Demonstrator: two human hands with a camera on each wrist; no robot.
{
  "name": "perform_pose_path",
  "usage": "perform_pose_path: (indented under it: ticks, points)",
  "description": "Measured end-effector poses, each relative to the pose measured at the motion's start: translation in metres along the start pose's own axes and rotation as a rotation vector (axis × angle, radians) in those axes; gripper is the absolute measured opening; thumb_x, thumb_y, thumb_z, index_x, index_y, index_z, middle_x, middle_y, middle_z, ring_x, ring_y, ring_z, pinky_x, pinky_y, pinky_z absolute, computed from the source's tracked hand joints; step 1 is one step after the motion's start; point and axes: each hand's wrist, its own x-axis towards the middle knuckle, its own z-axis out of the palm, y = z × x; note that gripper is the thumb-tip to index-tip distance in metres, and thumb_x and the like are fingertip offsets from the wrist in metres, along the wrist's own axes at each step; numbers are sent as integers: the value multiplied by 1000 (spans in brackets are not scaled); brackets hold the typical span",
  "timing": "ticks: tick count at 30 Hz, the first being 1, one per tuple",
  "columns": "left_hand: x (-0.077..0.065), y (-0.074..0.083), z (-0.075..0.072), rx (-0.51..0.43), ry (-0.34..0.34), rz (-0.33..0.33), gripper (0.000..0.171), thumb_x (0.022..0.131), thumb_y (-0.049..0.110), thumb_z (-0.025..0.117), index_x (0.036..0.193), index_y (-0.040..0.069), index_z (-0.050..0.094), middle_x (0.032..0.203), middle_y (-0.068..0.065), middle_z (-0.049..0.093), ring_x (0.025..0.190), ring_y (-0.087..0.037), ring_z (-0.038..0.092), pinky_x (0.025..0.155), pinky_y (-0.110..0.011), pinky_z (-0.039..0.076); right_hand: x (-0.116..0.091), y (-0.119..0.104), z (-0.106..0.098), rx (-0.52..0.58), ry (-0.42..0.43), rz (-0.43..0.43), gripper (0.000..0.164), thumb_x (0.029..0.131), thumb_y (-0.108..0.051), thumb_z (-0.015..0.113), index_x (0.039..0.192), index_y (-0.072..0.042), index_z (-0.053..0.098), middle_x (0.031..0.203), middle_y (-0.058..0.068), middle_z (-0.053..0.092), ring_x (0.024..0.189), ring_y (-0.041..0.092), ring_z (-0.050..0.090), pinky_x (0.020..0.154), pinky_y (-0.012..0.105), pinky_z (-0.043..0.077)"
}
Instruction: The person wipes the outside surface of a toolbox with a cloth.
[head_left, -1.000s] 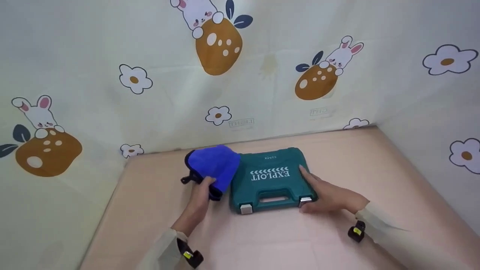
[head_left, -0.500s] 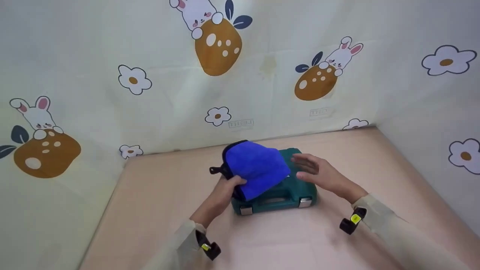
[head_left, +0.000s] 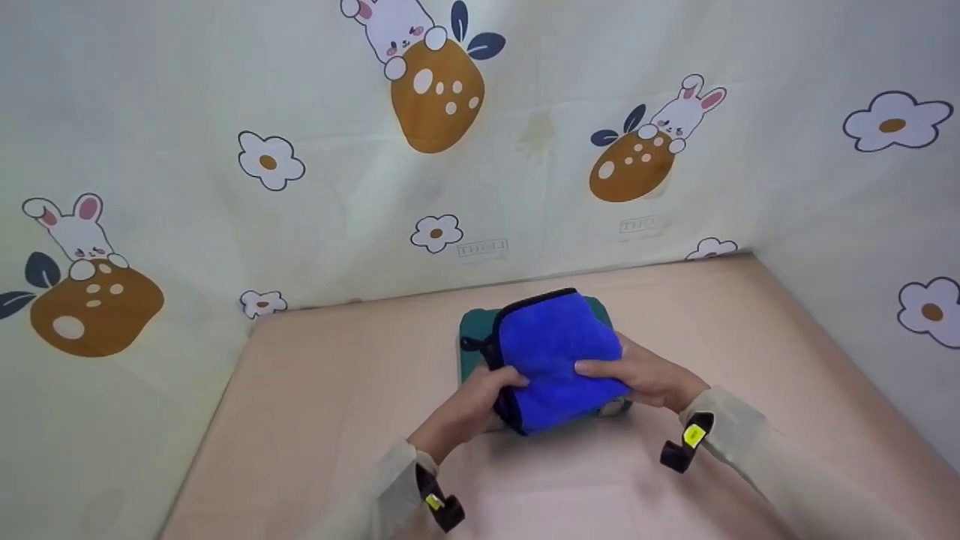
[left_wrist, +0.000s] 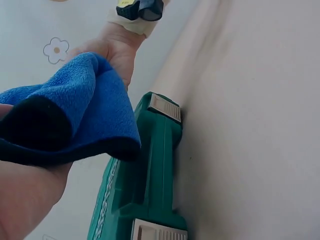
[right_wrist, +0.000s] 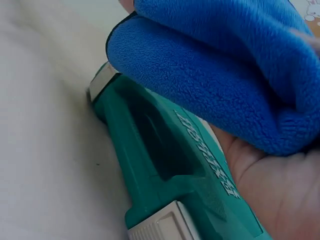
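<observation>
A blue plush cloth [head_left: 559, 341] with black edging and a small black loop is held above a green carrying case [head_left: 474, 326]. My left hand [head_left: 476, 401] grips its black-edged side, thumb on top. On the opposite side my right hand [head_left: 649, 375] pinches it, thumb on top and the other fingers underneath. Seen from the left wrist, the cloth [left_wrist: 102, 105] is folded over and hangs above the case [left_wrist: 160, 165], whose handle and two pale latches show. The right wrist view has the fold of the cloth [right_wrist: 200, 80] over the lettered lid of the case [right_wrist: 200, 155].
The case lies flat on a table with a pale pink cover [head_left: 337, 420]. Behind it rises a pale curtain [head_left: 540, 187] printed with rabbits and flowers, which also closes off both sides. A black strap camera [head_left: 442, 510] sits on each wrist.
My left hand has carried the blue cloth rightward from beside the case to over it. My right hand has let go of the case's right side and taken hold of the cloth.
</observation>
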Motion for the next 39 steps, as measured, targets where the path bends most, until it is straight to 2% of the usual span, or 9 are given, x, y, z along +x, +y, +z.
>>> perform_pose_path:
  ticks: [5, 9, 13, 16, 19, 24, 29, 34, 39]
  points:
    - [1, -1, -4, 1, -27, 25, 57, 85, 9, 65, 135, -6, 42, 134, -18, 52, 120, -30, 55, 101, -45, 46, -4, -1, -1, -44, -2, -53, 72, 101, -8, 62, 157, -1, 16, 153, 23, 35, 137, 40, 41, 109, 51, 38]
    - [3, 2, -5, 189, -24, 81, 52, 92, 13, 64, 135, -8, 44, 132, -17, 55, 119, -28, 56, 102, -44, 46, -8, -2, -9, -44, 24, -79, 63, 103, -5, 58, 153, 2, 22, 149, 24, 40, 133, 41, 46, 106, 52, 41]
    - [4, 3, -5, 299, -110, 138, 40, 100, 6, 53, 137, -8, 51, 127, -17, 63, 116, -28, 62, 98, -44, 50, -17, -5, -25, -33, 145, -62, 64, 103, -7, 59, 154, 1, 22, 149, 25, 39, 129, 43, 49, 103, 53, 44]
    - [5, 2, -4, 390, -184, 182, 43, 101, -2, 49, 144, -3, 50, 130, -18, 64, 118, -30, 62, 97, -41, 50, -26, -7, -38, -29, 275, -55, 72, 103, -13, 62, 157, -4, 17, 153, 23, 35, 131, 40, 48, 102, 50, 45]
    - [8, -3, 0, 604, -230, 199, 44, 101, -3, 52, 144, -2, 50, 132, -17, 63, 121, -30, 61, 98, -33, 49, -32, -11, -48, -26, 405, -99, 76, 103, -18, 64, 158, -5, 14, 155, 21, 33, 133, 38, 46, 103, 47, 45]
    - [13, -11, 12, 1024, -331, 176, 45, 101, 5, 60, 145, 2, 53, 140, -4, 60, 129, -16, 54, 102, -27, 44, -34, -18, -56, -27, 658, -166, 87, 99, -30, 70, 157, -2, 13, 154, 19, 34, 134, 32, 45, 108, 42, 39]
    - [21, -20, 24, 1390, -298, 168, 47, 99, 10, 66, 145, 10, 56, 143, 2, 58, 131, -12, 51, 105, -32, 43, -37, -17, -60, -44, 790, -192, 91, 96, -35, 72, 157, -2, 13, 155, 18, 33, 137, 31, 41, 113, 43, 32]
    - [28, -29, 28, 1603, -240, 174, 39, 100, 18, 68, 139, 13, 64, 131, 1, 66, 117, -13, 61, 97, -33, 50, -40, -14, -61, -127, 824, -162, 93, 97, -38, 71, 158, 0, 12, 157, 20, 32, 139, 35, 39, 114, 46, 30]
    - [32, -36, 30, 1700, -199, 234, 30, 102, 18, 66, 131, 11, 69, 120, -3, 70, 102, -14, 66, 89, -33, 54, -43, -13, -62, -218, 855, -135, 90, 99, -40, 68, 158, 2, 14, 156, 22, 34, 137, 37, 41, 113, 48, 31]
